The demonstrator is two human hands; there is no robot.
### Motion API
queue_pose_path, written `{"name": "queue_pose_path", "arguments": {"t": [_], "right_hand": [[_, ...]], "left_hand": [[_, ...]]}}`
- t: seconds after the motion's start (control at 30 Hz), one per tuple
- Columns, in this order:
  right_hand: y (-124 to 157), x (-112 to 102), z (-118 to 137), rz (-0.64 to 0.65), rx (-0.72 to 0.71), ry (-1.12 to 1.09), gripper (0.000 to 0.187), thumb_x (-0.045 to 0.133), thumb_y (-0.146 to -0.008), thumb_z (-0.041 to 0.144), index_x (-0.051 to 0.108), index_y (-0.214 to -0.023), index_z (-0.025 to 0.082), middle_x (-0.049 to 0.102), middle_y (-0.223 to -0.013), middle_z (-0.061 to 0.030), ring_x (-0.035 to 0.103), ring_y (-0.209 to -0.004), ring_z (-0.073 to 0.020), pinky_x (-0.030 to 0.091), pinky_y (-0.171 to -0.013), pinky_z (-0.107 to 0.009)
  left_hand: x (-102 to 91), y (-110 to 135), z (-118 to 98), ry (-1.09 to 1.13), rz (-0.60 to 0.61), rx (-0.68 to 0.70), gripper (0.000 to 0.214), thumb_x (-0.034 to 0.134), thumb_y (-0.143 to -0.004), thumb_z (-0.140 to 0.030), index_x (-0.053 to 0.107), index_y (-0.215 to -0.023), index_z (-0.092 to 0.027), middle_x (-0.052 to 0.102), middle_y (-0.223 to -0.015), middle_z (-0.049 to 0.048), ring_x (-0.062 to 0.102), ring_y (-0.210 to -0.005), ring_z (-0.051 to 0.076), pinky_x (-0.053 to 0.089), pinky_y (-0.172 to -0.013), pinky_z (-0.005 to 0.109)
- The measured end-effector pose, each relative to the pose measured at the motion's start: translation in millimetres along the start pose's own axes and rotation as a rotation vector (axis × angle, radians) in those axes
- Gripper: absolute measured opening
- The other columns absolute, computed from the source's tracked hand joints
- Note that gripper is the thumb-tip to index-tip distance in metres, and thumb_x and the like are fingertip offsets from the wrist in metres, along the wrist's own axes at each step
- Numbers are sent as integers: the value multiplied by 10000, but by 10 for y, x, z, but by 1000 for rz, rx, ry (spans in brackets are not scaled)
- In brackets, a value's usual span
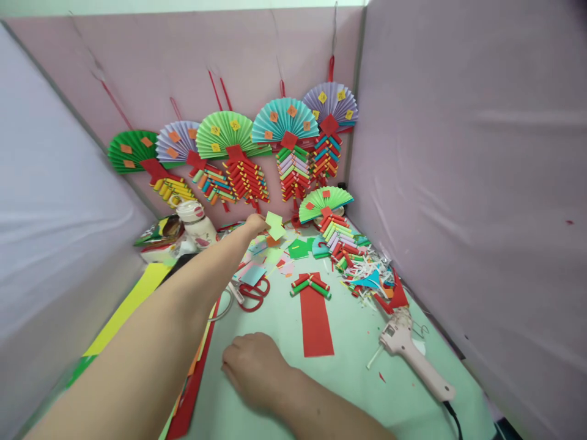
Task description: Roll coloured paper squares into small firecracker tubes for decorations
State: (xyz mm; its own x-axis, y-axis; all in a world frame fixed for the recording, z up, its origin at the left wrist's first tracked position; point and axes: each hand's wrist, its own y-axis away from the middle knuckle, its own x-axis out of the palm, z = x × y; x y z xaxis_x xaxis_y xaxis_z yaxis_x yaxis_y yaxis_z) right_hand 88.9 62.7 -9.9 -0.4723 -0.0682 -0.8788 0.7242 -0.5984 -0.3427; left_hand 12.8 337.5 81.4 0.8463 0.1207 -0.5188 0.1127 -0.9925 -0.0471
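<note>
Stretched far forward over the table, my left hand (257, 223) pinches a light green piece of paper (275, 225) above a spread of paper scraps. My right hand (255, 370) rests on the table nearer to me, fingers curled under; whatever is inside it, if anything, is hidden. To its right lies a red paper strip (316, 327), with several small red and green paper rolls (310, 285) set in a V shape across its top. Red-handled scissors (254, 295) lie between my left forearm and the strip.
A hot glue gun (413, 351) with a cord lies at the right. Behind it are shredded paper scraps (367, 272) and a green fan ornament (326, 203). Several fan ornaments (285, 121) hang on the back wall. A white bottle (197, 223) and coloured sheets (132, 305) are at the left.
</note>
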Motion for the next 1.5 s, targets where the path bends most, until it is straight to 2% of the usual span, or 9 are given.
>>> {"name": "queue_pose_path", "arguments": {"t": [0.13,0.27,0.47,0.7,0.83,0.97,1.17,1.33,1.5], "right_hand": [[-2,-34,3,18,20,-9,185,463,-893,278,598,-800,191,644,-766,-21,606,-707,-172,431,-615,-283],[-6,-71,-7,19,41,-13,166,485,-880,267,608,-803,187,647,-770,-28,610,-729,-168,415,-616,-266],[5,-120,-37,-23,123,-94,162,482,-872,226,605,-774,185,648,-778,-28,601,-738,-155,386,-633,-254],[-15,-226,-178,-271,418,-264,195,378,-895,221,569,-874,189,635,-882,-42,578,-785,-152,388,-673,-254],[-52,-345,-324,-560,659,-702,246,408,-870,380,509,-966,177,614,-904,-45,577,-782,-142,425,-696,-253],[-48,-386,-422,-397,630,-777,296,473,-804,366,495,-1016,160,628,-813,-22,600,-720,-136,443,-624,-233],[200,-449,-493,-77,587,-655,177,562,-707,217,584,-876,167,624,-666,6,556,-569,-123,374,-505,-211],[391,-475,-361,119,529,-494,119,600,-695,172,603,-811,198,658,-715,5,574,-623,-126,357,-539,-213],[434,-476,-192,147,524,-315,123,578,-705,113,579,-789,202,640,-719,-3,548,-694,-141,315,-595,-231]], "left_hand": [[-208,126,67,-116,-76,15,258,598,-838,-289,615,-1042,-131,611,-1107,72,567,-1027,237,475,-860,387],[-374,269,111,-147,-172,60,118,644,-631,-79,652,-718,-159,685,-887,70,531,-1080,268,406,-845,283],[-492,564,123,26,-192,-10,125,639,-577,-171,609,-693,-137,601,-619,33,568,-646,170,414,-615,278],[-695,1686,431,291,-105,-81,276,692,-570,-314,577,-761,-150,602,-698,21,546,-591,104,457,-569,236],[-656,2454,679,514,-89,-236,313,724,-592,-312,597,-842,-172,645,-897,31,595,-735,108,473,-616,199],[-480,2844,835,571,-41,-286,302,712,-623,-323,606,-856,-161,661,-890,45,620,-793,145,499,-664,233],[-492,2863,1043,505,-173,-229,262,640,-674,-399,588,-727,-149,632,-710,20,604,-671,133,471,-624,234],[-494,2953,1085,46,-54,-110,303,472,-785,-393,530,-587,-172,516,-534,-24,470,-520,116,339,-514,242],[-377,3071,963,-497,-46,108,235,446,-801,-268,525,-599,-177,564,-687,36,535,-694,172,370,-616,276]]}}
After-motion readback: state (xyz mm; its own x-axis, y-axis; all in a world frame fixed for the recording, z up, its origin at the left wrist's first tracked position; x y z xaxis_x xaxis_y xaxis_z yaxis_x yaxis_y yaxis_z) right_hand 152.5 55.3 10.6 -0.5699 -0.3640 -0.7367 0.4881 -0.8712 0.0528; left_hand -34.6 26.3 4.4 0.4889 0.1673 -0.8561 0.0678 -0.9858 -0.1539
